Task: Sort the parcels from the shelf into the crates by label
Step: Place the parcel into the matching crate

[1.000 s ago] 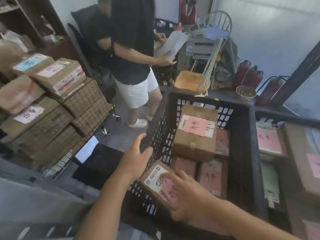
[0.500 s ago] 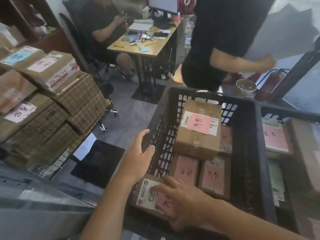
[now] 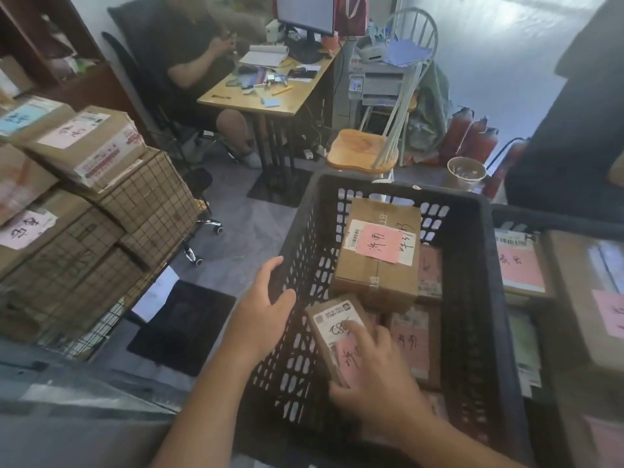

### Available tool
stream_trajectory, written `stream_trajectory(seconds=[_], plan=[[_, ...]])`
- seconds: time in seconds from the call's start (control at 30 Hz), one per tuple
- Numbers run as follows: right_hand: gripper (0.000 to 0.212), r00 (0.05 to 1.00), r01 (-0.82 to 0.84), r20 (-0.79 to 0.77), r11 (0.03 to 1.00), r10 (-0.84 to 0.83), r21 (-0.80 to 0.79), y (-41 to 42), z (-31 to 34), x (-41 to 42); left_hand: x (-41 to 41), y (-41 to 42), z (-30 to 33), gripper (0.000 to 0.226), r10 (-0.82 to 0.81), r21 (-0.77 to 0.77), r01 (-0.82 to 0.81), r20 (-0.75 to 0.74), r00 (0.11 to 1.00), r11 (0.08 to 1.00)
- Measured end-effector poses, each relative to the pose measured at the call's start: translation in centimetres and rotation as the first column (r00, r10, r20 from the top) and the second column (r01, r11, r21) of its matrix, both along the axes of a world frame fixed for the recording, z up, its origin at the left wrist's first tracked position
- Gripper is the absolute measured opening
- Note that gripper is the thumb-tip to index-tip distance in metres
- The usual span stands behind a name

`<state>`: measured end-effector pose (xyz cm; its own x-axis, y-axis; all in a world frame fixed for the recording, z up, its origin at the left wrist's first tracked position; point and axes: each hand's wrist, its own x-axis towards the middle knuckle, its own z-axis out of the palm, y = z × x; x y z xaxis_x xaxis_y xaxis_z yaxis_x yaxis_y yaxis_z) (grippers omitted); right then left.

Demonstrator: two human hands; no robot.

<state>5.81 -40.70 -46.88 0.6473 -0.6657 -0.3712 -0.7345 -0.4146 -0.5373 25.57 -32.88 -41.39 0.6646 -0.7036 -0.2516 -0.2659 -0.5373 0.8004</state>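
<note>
Seen from the head, the right hand [image 3: 374, 383] grips a small parcel [image 3: 337, 336] low inside the black crate [image 3: 472, 298], while the left hand [image 3: 266, 305] rests open-fingered on its near-left wall; best lowered flat into the bare corner, clear of the big box [image 3: 378, 258].

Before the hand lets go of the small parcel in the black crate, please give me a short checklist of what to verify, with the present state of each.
1. Right hand holds the small parcel: ok.
2. Parcel is inside the black crate: ok.
3. Its pink label matches the large box label: cannot tell, partly covered.
4. Parcel lies flat: not ok, tilted.
5. Left hand is clear of the drop spot, at the crate's wall: ok.
</note>
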Motion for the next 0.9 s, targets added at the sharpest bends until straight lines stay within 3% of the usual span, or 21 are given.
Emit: stream_trajectory(seconds=[0.43, 0.9], plan=[[0.100, 0.913, 0.406, -0.086, 0.909, -0.399, 0.098, -0.7, 2.9, -5.8, -0.3, -0.1, -0.1, 0.052, 0.017, 0.019, -0.017, 0.005, 1.000, 1.000], [0.117, 0.860, 0.494, -0.183, 0.867, -0.477, 0.060, -0.4, 1.1, -3.8, -0.5, 0.0, 0.0, 0.056, 0.013, 0.044, -0.015, 0.057, 0.998, 0.999]])
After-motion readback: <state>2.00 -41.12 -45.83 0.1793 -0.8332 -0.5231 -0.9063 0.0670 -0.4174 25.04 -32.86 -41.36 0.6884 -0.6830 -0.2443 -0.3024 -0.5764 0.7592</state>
